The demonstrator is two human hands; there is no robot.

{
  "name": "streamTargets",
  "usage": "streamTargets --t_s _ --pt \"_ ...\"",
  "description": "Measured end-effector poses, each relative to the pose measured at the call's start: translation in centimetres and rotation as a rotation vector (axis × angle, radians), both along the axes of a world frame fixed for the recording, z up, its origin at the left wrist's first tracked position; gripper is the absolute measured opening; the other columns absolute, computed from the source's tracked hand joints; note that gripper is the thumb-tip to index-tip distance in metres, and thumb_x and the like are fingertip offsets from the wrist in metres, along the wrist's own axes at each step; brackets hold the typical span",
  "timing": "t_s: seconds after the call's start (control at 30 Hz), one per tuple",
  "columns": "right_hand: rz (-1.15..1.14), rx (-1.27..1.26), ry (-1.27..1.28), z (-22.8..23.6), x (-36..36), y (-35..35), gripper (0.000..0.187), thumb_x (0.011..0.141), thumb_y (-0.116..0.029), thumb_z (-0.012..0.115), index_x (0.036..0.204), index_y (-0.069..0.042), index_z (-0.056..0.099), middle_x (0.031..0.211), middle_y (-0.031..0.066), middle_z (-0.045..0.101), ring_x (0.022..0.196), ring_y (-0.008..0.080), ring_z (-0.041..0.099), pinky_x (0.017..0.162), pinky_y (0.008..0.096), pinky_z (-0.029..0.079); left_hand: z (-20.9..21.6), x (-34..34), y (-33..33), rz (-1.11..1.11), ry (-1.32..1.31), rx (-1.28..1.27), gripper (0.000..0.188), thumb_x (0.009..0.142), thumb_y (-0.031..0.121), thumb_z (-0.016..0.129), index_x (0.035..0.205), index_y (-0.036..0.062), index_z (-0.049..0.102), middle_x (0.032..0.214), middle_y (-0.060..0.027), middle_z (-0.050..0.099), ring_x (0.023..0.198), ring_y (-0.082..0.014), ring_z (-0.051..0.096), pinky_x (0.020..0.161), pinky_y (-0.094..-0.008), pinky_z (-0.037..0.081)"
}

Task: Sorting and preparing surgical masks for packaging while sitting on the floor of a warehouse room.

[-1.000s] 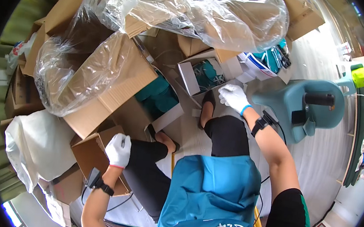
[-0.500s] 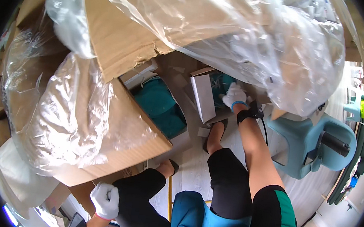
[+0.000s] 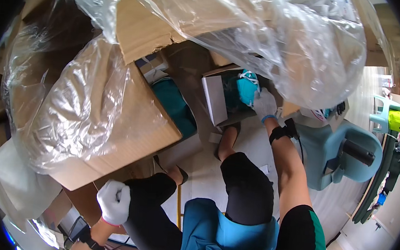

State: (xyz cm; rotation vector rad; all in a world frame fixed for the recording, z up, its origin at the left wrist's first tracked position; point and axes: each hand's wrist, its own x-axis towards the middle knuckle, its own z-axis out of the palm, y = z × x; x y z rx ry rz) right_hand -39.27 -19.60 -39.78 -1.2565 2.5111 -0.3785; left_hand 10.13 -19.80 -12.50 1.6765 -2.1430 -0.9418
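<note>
My right hand [image 3: 265, 105], in a white glove, grips a teal cup-shaped face mask [image 3: 248, 88] with white straps by its lower right side. The mask is over an open cardboard box [image 3: 215, 100] with a pale flap, and more teal pieces show inside it. My left hand [image 3: 113, 201], also in a white glove, rests by my left knee with its fingers curled. Nothing shows in that curled hand. Left of the open box, more teal masks [image 3: 173, 104] lie in another container, partly hidden by a large carton.
The large cardboard carton [image 3: 145, 127], draped with clear plastic sheeting [image 3: 82, 114], fills the left and top. A blue-grey plastic stool [image 3: 318, 164] stands at the right with a dark cylinder on it. Farther right is a light-green stool [image 3: 379, 108] with a yellow item.
My right hand has come up out of the open box with a teal mask in it. My left hand stays curled near my knee. The whole view has shifted slightly.
</note>
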Motion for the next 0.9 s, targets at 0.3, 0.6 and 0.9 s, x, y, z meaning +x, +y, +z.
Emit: streamTargets --t_s 0.3,0.6,0.9 --pt "-0.43 -0.141 -0.563 6.8 0.2 2.8 0.04 0.091 -0.037 0.059 0.096 0.001 0.065 0.082 0.0133 0.067 0.082 0.0292 0.065 0.072 0.0399 0.05 0.7 -2.1 2.4 0.028 0.099 -0.058 0.012 0.08 0.001 0.064 0.071 0.0003 0.057 0.062 -0.0109 0.052 0.05 -0.02 0.049 0.05 -0.0302 0.039" --pt "-0.623 -0.281 -0.998 7.6 1.9 3.9 0.037 0.095 -0.034 0.052 0.101 0.002 0.06 0.083 0.0135 0.064 0.067 0.0207 0.06 0.055 0.0343 0.047 1.7 -1.2 3.4 0.058 0.038 -0.144 0.014 0.085 0.006 0.062 0.074 -0.0003 0.056 0.061 -0.0098 0.046 0.053 -0.018 0.045 0.053 -0.0309 0.038" --pt "-0.455 -0.393 -1.627 17.4 3.9 10.7 0.03 0.097 -0.025 0.057 0.116 -0.001 0.054 0.098 0.0114 0.066 0.076 0.0193 0.063 0.062 0.0295 0.053 1.5 -10.1 3.0 -0.063 0.265 -0.242 0.014 0.082 0.016 0.067 0.093 0.0056 0.067 0.09 -0.0107 0.066 0.083 -0.0255 0.065 0.074 -0.0335 0.052"
